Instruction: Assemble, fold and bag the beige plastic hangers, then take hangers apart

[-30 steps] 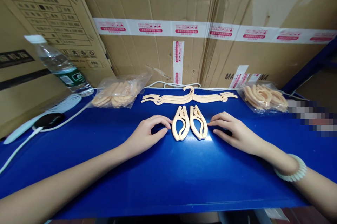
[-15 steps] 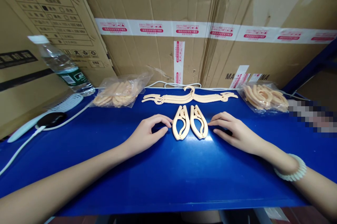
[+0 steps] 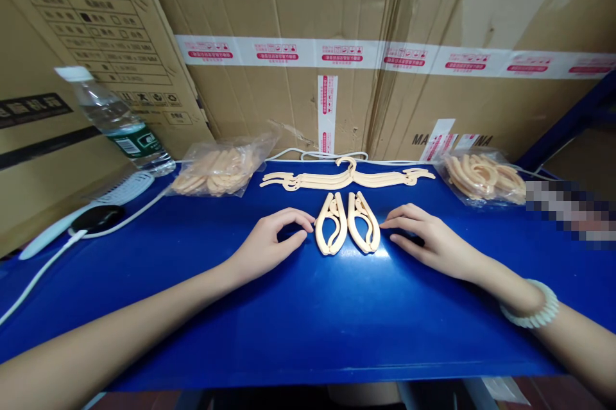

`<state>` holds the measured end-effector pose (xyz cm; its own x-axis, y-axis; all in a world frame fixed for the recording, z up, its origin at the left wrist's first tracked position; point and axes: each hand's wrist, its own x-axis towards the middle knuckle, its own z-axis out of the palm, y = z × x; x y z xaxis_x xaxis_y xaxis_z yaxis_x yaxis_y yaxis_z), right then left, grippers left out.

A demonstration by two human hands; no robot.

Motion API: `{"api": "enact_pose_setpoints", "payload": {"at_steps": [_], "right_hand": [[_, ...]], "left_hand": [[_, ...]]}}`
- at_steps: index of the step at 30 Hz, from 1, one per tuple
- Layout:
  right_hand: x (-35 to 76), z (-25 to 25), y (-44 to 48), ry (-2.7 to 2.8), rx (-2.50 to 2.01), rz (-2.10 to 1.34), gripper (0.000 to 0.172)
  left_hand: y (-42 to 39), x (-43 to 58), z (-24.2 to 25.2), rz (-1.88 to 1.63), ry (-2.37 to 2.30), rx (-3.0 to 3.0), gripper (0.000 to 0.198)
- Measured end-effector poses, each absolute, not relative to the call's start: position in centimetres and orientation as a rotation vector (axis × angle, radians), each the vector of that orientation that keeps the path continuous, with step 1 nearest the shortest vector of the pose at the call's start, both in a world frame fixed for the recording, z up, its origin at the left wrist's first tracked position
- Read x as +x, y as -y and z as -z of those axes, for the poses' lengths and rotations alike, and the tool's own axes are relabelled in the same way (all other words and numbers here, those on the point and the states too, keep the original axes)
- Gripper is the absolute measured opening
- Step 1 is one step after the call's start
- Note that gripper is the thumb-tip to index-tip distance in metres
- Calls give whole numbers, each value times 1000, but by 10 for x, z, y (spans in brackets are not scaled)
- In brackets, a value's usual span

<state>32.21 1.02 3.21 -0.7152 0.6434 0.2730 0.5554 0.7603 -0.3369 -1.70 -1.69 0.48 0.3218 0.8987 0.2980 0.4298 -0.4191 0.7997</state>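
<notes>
Two folded peach plastic hangers lie side by side on the blue table (image 3: 308, 326), a left one (image 3: 331, 222) and a right one (image 3: 364, 222). My left hand (image 3: 269, 243) rests on the table just left of them, fingers curved and apart, its fingertips almost touching the left hanger. My right hand (image 3: 430, 240) lies just right of the pair with its fingers stretched toward the right hanger. Neither hand holds anything. Behind the pair an unfolded peach hanger (image 3: 346, 178) lies flat.
Clear bags of folded hangers sit at the back left (image 3: 219, 169) and back right (image 3: 484, 176). A water bottle (image 3: 118, 121), a white comb-like tool (image 3: 81, 212) and a black puck with a white cable (image 3: 94, 219) are at the left. Cardboard boxes (image 3: 337, 44) wall the back.
</notes>
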Motion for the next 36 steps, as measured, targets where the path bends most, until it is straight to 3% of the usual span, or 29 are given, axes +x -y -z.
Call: {"api": "enact_pose_setpoints", "payload": {"at_steps": [21,36], "right_hand": [[339,-29,-35,2436,-1081,-147,30],[374,-14,-83,2495,-1326,7,67]], "left_hand": [[18,-17,0,-1113,-1146,1942,12],[22,-14,-7,-1115,-1133,2080,13]]}}
